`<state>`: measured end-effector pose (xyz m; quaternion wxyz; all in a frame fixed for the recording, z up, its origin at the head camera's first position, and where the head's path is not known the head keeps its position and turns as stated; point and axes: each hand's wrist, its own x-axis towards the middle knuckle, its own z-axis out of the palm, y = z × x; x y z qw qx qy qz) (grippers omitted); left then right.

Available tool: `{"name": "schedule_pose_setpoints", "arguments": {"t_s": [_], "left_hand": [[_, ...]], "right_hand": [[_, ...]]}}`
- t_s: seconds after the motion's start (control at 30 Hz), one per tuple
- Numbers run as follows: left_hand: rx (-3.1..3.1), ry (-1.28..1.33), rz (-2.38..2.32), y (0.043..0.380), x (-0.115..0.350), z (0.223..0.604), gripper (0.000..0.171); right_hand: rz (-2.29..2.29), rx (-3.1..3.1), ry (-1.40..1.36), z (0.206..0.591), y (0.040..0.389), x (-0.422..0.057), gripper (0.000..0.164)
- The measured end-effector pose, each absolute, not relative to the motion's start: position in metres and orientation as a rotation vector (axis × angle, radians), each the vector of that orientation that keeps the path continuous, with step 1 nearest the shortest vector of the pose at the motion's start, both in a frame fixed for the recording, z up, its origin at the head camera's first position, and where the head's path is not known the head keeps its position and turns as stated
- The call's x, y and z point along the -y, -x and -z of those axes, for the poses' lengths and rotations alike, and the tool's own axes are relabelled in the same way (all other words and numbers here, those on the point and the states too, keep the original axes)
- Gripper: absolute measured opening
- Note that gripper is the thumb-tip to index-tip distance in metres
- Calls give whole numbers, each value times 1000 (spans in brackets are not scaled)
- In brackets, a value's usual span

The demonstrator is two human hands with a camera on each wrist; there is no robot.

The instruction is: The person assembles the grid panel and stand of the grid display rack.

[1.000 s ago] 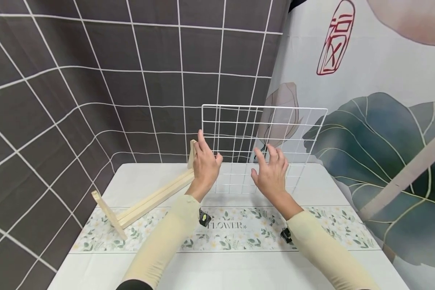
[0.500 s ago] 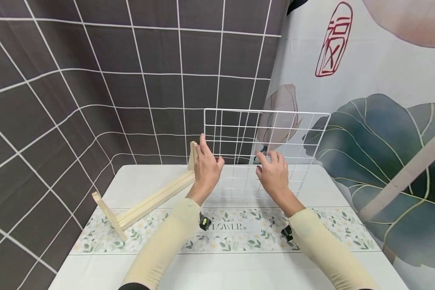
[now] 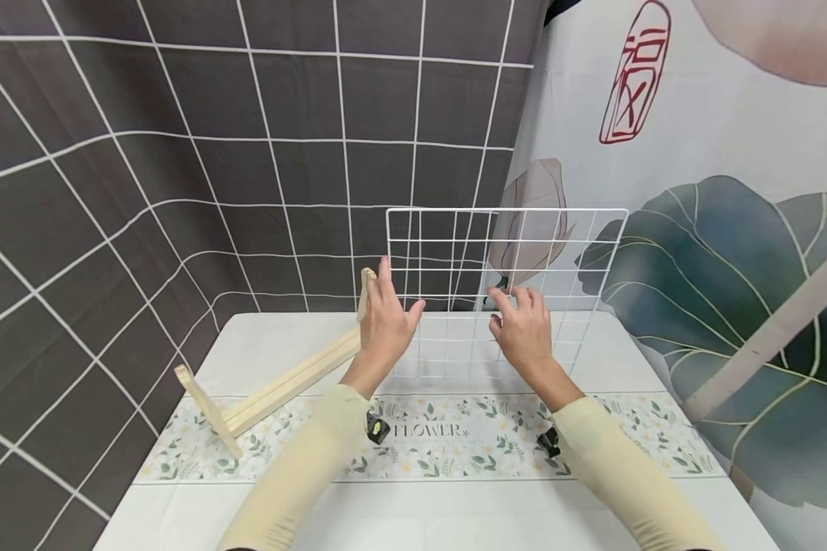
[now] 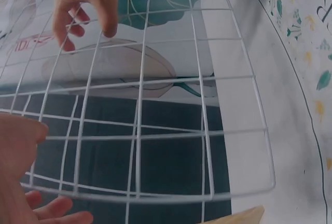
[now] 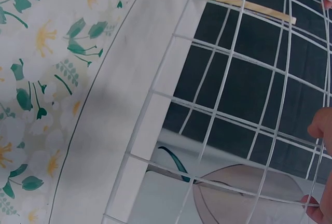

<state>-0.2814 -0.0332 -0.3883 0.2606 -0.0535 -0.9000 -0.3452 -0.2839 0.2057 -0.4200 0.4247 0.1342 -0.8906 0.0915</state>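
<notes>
A white wire grid panel [image 3: 507, 209] stands nearly upright at the back of the table, leaning a little. My right hand [image 3: 526, 329] grips one of its wires near the middle, fingers curled. The right wrist view shows the same grid panel [image 5: 214, 110] close up, with thumb and a finger at a wire. By the panel's left edge is my left hand [image 3: 388, 325], its fingers straight and the thumb spread. In the left wrist view that left hand [image 4: 21, 151] has its thumb and fingers on either side of the edge wire, not closed on it.
A pale wooden frame [image 3: 296, 380] with two upright end pieces lies diagonally on the left of the table, its far end close behind my left hand. The white table [image 3: 413, 513] has a floral strip. Dark checked cloth [image 3: 303, 92] hangs behind.
My right hand has curled its fingers onto the wires. The panel has shifted slightly right and down. My left hand has drawn slightly left, its thumb spreading wider.
</notes>
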Motion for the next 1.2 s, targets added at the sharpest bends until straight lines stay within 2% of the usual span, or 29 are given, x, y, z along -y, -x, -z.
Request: {"name": "schedule_pose_setpoints", "arguments": {"t_s": [0.33,0.63,1.0,1.2], "left_hand": [[2478,23,877,272,78,376,82],[2537,-165,909,257,136,377,81],[2438,-373,951,224,199,366,76],[2357,-478,950,202,233,376,75]], "right_hand": [[-244,2243,-328,416,285,-210,49],[-255,2275,-303,416,283,-211,51],[-265,2305,-271,417,283,-215,51],[-279,2311,-277,420,283,-213,52]]}}
